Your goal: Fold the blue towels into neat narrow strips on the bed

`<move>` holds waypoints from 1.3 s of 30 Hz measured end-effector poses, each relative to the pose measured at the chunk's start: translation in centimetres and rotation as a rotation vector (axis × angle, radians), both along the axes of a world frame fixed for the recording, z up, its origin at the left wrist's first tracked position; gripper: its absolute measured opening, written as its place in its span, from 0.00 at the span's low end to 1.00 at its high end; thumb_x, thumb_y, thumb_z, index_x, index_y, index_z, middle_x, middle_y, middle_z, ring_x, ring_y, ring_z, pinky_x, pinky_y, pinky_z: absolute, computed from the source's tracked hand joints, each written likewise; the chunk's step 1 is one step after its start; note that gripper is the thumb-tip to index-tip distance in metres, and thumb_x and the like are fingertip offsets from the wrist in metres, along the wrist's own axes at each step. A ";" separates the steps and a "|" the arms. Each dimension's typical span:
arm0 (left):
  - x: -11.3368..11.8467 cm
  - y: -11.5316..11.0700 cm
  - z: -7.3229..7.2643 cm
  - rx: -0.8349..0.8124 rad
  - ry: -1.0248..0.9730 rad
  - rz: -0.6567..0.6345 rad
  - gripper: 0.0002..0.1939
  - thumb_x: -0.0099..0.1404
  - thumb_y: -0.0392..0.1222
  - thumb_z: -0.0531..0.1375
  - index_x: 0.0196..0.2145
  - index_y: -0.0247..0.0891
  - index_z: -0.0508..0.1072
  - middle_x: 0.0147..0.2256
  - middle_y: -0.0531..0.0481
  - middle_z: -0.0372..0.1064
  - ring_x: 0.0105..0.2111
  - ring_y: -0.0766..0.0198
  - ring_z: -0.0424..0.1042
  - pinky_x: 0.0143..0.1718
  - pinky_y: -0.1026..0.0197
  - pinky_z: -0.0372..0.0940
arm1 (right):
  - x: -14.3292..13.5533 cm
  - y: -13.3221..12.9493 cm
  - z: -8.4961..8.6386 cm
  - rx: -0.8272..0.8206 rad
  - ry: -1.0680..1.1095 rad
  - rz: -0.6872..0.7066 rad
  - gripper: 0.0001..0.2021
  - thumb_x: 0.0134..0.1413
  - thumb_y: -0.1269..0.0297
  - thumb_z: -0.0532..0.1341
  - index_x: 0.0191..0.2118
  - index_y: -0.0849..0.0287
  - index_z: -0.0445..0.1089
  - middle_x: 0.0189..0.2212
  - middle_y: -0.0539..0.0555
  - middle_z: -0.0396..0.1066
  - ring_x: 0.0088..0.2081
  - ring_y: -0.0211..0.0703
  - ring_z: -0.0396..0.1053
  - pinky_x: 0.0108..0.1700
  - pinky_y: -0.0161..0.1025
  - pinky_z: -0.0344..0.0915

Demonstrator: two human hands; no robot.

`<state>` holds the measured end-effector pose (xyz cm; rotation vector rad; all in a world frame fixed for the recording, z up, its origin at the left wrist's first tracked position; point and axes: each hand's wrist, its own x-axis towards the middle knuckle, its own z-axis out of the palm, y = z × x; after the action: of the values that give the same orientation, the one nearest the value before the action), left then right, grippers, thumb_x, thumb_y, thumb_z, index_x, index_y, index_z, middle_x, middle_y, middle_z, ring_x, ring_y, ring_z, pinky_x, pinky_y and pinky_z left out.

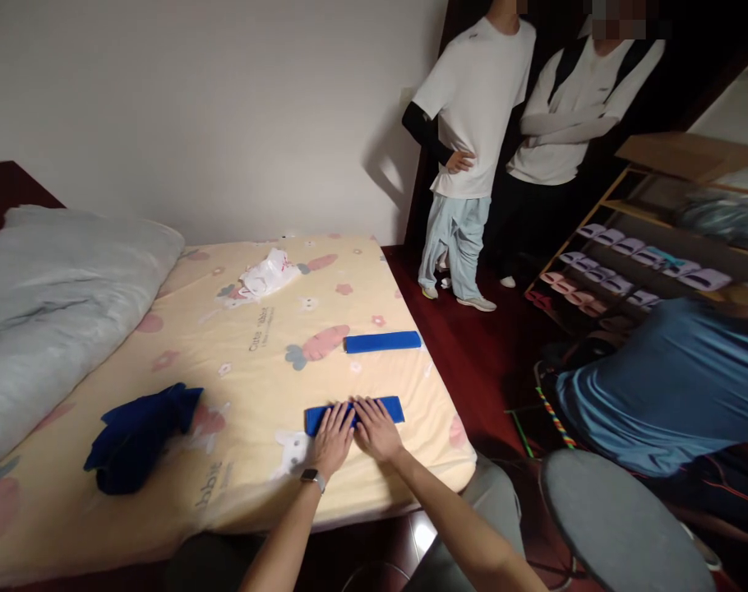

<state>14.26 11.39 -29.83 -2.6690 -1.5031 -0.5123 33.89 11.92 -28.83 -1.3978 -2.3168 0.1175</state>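
Note:
Both my hands lie flat on a folded blue cloth (386, 409) near the front edge of the bed. My left hand (333, 437), with a watch on its wrist, presses the cloth's left half, fingers stretched forward. Beside it, my right hand (375, 427) rests on the middle of the cloth with its fingers spread. A second blue cloth (383, 342), folded into a long narrow strip, lies farther back near the bed's right edge. To the left is a crumpled dark blue cloth (140, 440).
The bed (238, 411) has a yellow patterned sheet. A grey quilt (71, 304) lies left, a white plastic bag (270, 273) farther back. Two people (473, 107) stand beyond the bed. At right are a shoe rack (626, 247), a person in blue (663, 386) and a round stool (614, 518).

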 end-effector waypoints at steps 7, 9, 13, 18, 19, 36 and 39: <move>-1.6 0.2 -2.9 -0.032 0.032 0.066 0.33 0.75 0.47 0.45 0.72 0.42 0.39 0.70 0.46 0.47 0.69 0.57 0.50 0.68 0.47 0.52 | 0.0 0.6 -3.2 -0.001 -0.052 0.043 0.33 0.69 0.59 0.50 0.73 0.63 0.41 0.70 0.58 0.47 0.71 0.49 0.46 0.69 0.51 0.48; -3.1 0.1 -3.1 -0.030 0.018 0.087 0.34 0.75 0.49 0.45 0.72 0.40 0.38 0.70 0.44 0.48 0.69 0.57 0.51 0.68 0.47 0.52 | 1.9 0.6 -3.4 -0.001 -0.058 0.039 0.33 0.69 0.59 0.50 0.73 0.64 0.40 0.71 0.58 0.46 0.71 0.49 0.45 0.70 0.51 0.48; -5.4 -0.2 -3.4 -0.030 0.017 0.117 0.34 0.74 0.49 0.45 0.72 0.41 0.38 0.70 0.46 0.49 0.69 0.56 0.52 0.69 0.47 0.50 | 5.8 0.3 -3.6 -0.001 -0.056 -0.005 0.34 0.69 0.59 0.50 0.74 0.62 0.37 0.71 0.57 0.45 0.71 0.50 0.45 0.70 0.53 0.47; -6.5 -0.5 -3.8 -0.042 0.025 0.137 0.34 0.75 0.49 0.45 0.72 0.40 0.37 0.70 0.46 0.49 0.69 0.56 0.51 0.69 0.47 0.50 | 8.7 -0.2 -4.4 -0.038 -0.080 -0.076 0.32 0.70 0.59 0.48 0.74 0.61 0.38 0.71 0.57 0.45 0.71 0.51 0.44 0.70 0.54 0.47; -6.6 -0.5 -3.8 -0.047 0.025 0.134 0.34 0.75 0.49 0.45 0.72 0.40 0.36 0.70 0.46 0.49 0.69 0.56 0.51 0.69 0.47 0.50 | 9.0 -0.2 -4.6 -0.045 -0.084 -0.080 0.32 0.70 0.59 0.48 0.74 0.61 0.39 0.71 0.56 0.45 0.71 0.51 0.44 0.70 0.54 0.47; -13.8 -6.1 -4.1 0.039 -0.188 0.422 0.23 0.72 0.45 0.49 0.62 0.40 0.65 0.56 0.41 0.70 0.58 0.53 0.68 0.59 0.48 0.66 | 11.9 -3.9 -1.6 -0.115 0.213 -0.172 0.33 0.62 0.66 0.53 0.71 0.54 0.48 0.69 0.58 0.52 0.69 0.53 0.50 0.67 0.54 0.55; -12.0 -4.6 -1.7 0.039 -0.101 0.353 0.21 0.70 0.42 0.51 0.57 0.43 0.70 0.53 0.43 0.72 0.55 0.51 0.69 0.58 0.47 0.65 | 11.8 -3.8 -1.2 -0.093 0.176 -0.121 0.28 0.58 0.69 0.55 0.65 0.56 0.59 0.64 0.60 0.60 0.65 0.54 0.57 0.64 0.54 0.59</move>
<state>2.30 6.78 -31.49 -2.3033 -1.9141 -0.6487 45.64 8.15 -30.03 -1.5046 -2.1028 0.3024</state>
